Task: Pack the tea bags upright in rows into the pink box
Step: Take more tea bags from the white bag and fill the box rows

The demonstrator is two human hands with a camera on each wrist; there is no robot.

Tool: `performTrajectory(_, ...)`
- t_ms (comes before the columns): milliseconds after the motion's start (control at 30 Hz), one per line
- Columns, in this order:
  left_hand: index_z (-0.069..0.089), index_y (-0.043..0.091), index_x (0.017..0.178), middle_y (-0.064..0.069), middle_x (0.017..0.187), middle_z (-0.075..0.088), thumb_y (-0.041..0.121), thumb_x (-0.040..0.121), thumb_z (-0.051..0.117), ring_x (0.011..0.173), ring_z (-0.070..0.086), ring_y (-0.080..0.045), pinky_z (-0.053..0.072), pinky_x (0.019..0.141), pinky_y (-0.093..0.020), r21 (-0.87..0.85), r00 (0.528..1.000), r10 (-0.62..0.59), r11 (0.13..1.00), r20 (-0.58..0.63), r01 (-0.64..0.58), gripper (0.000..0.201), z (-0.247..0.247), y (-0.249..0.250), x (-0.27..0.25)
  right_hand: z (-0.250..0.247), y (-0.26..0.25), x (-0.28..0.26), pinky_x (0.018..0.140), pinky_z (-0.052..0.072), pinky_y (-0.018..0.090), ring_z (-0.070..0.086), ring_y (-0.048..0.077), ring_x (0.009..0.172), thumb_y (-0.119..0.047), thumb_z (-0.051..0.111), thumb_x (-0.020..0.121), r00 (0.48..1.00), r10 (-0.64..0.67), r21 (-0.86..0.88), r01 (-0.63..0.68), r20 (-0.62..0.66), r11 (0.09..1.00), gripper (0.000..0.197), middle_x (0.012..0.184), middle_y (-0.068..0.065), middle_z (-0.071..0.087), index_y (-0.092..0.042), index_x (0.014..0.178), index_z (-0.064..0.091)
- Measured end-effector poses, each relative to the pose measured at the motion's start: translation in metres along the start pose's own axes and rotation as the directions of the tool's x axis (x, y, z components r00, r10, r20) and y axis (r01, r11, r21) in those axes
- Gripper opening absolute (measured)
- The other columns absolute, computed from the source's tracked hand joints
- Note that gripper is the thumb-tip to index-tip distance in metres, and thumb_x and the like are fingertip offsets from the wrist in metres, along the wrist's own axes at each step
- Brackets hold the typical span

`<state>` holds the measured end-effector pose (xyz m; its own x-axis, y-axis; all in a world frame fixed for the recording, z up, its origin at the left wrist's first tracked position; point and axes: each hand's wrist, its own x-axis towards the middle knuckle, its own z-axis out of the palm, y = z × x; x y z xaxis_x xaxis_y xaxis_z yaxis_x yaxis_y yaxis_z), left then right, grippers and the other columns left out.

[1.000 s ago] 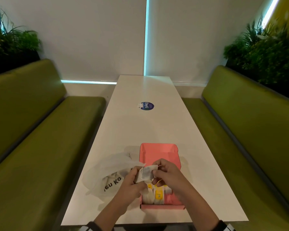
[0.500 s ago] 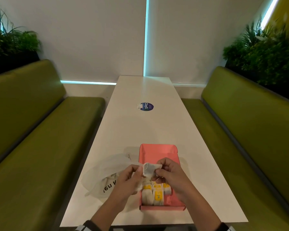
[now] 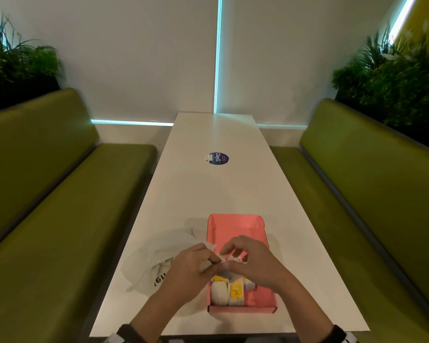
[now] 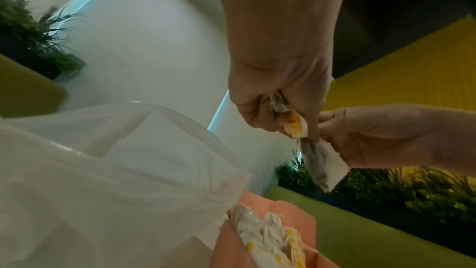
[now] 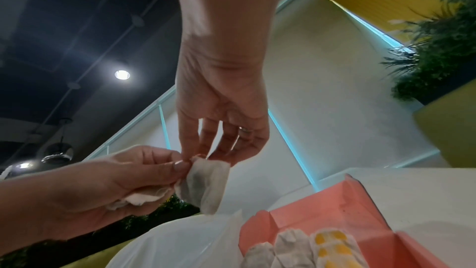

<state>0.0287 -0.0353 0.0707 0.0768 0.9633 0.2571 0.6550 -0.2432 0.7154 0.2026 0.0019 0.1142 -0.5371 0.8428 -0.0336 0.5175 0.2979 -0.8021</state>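
The pink box (image 3: 235, 226) lies open on the white table (image 3: 208, 189), with several tea bags (image 3: 229, 290) standing in a row at its near left end. Above them both hands hold one loose tea bag (image 5: 206, 184) that hangs down. My left hand (image 3: 208, 261) pinches its top corner and also keeps a second, crumpled tea bag (image 4: 293, 123) with a yellow tag in its palm. My right hand (image 3: 230, 253) pinches the top of the hanging tea bag (image 4: 322, 166) with thumb and fingertips (image 5: 195, 154). In the head view the hands mostly hide it.
A white plastic bag (image 3: 159, 258) with black lettering lies left of the box, touching its side. A round blue sticker (image 3: 218, 158) is farther up the table. Green benches (image 3: 60, 219) run along both sides, with plants (image 3: 394, 78) behind them.
The hands have drawn closer together and dropped a little toward the box. The tea bag, held spread out between them before, now hangs under the fingers.
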Motion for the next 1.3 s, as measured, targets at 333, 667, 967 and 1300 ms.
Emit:
performTrajectory(333, 0.073, 0.029, 0.08, 0.008, 0.08, 0.066, 0.018, 0.082, 0.07, 0.081, 0.061, -0.003, 0.046, 0.071, -0.015, -0.145, 0.995, -0.104, 0.984, 0.008, 0.104, 0.011, -0.007, -0.004, -0.001, 0.003, 0.007, 0.001, 0.062, 0.05, 0.019, 0.06, 0.007, 0.057, -0.002, 0.055, 0.09, 0.99, 0.134, 0.292, -0.12, -0.03, 0.949, 0.009, 0.066, 0.002, 0.062, -0.009, 0.083, 0.056)
performTrajectory(667, 0.074, 0.032, 0.084, 0.014, 0.081, 0.063, 0.024, 0.083, 0.069, 0.08, 0.059, -0.003, 0.048, 0.072, -0.018, -0.031, 0.998, -0.021, 0.999, 0.057, 0.022, 0.009, -0.009, 0.006, 0.0, -0.005, 0.001, 0.005, 0.064, 0.041, 0.012, 0.047, 0.0, 0.067, -0.018, 0.068, 0.082, 0.998, -0.04, -0.177, 0.047, 0.042, 0.983, 0.022, 0.079, -0.01, 0.054, -0.032, 0.07, 0.056)
performTrajectory(967, 0.05, 0.03, 0.059, 0.012, 0.056, 0.051, 0.057, 0.077, 0.056, 0.054, 0.046, -0.006, 0.039, 0.055, -0.022, -0.24, 0.974, -0.11, 0.969, -0.199, 0.061, 0.033, -0.012, 0.001, 0.0, -0.007, 0.0, 0.003, 0.062, 0.042, 0.012, 0.052, 0.0, 0.065, -0.005, 0.069, 0.078, 1.0, 0.031, -0.034, -0.031, -0.001, 0.999, 0.03, 0.069, -0.012, 0.055, -0.026, 0.058, 0.059)
performTrajectory(1300, 0.064, 0.039, 0.076, 0.009, 0.055, 0.058, 0.029, 0.076, 0.075, 0.061, 0.057, -0.003, 0.045, 0.062, -0.013, -0.269, 0.942, -0.271, 0.939, -0.199, 0.213, 0.015, -0.011, 0.007, 0.002, -0.012, 0.002, 0.004, 0.062, 0.039, 0.011, 0.048, 0.002, 0.066, -0.016, 0.073, 0.078, 0.983, 0.029, -0.118, -0.051, -0.182, 0.992, 0.025, 0.082, -0.001, 0.061, -0.028, 0.061, 0.058)
